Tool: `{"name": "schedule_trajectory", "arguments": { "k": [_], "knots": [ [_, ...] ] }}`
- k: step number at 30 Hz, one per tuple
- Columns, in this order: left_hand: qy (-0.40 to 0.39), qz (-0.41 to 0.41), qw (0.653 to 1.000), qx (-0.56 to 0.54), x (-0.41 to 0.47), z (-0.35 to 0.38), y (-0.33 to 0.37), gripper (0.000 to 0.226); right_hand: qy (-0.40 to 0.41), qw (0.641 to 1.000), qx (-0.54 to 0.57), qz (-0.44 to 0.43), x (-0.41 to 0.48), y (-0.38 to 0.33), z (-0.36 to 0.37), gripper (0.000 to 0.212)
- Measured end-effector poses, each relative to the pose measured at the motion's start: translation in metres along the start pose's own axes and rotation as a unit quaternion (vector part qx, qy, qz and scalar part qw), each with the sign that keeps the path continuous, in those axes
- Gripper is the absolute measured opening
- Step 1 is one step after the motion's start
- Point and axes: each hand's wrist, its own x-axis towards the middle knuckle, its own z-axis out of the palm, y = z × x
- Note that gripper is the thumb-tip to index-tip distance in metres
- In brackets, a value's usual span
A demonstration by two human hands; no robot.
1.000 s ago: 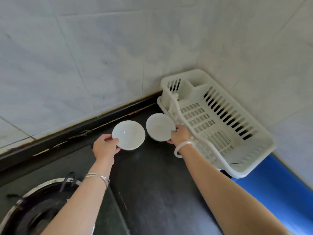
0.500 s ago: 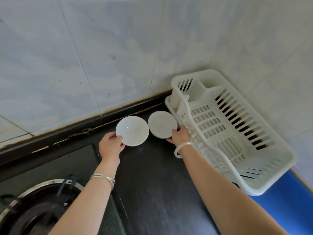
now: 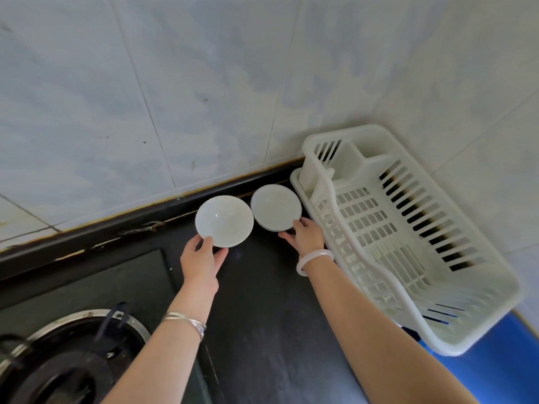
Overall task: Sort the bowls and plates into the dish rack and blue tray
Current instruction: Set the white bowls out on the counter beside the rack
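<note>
Light: I see soft, even daylight, bright on the tiled wall (image 3: 204,83).
Shadows: faint on the dark table (image 3: 262,330).
Glare: small glint on the left bowl (image 3: 224,221).
Distortion: wide-angle bending at frame edges.
Blur: slight softness lower right.

Dish rack (image 3: 408,237) seemingly open; wall (image 3: 204,83) blocks behind.

Before us, a dark countertop (image 3: 262,330) running along the tiled wall, our two white dishes, a bowl (image 3: 224,221) and a plate (image 3: 276,207), side by side at its back edge, white dish rack (image 3: 408,237) alongside them, blue tray (image 3: 501,365) under its near end, gas burner (image 3: 58,363) set in nearby.
</note>
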Motion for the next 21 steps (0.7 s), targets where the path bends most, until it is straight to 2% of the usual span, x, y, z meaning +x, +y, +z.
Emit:
{"name": "schedule_trajectory", "arguments": {
  "k": [6,13,17,21],
  "knots": [
    [0.022,0.013,0.999,-0.022,0.000,0.002,0.001,0.034,0.002,0.999,-0.033,-0.007,0.011,-0.002,0.014,0.023],
    [0.034,0.031,0.999,-0.022,0.007,0.002,0.002,0.030,-0.014,0.999,0.027,0.029,0.008,-0.008,0.023,0.018],
    [0.027,0.047,0.998,-0.013,0.008,0.002,-0.001,0.032,-0.020,0.999,-0.006,0.044,0.003,-0.012,0.022,0.035],
    [-0.002,0.107,0.994,0.035,0.000,-0.001,-0.012,0.038,-0.060,0.996,-0.050,0.049,-0.007,-0.015,0.015,0.046]
  ]
}}
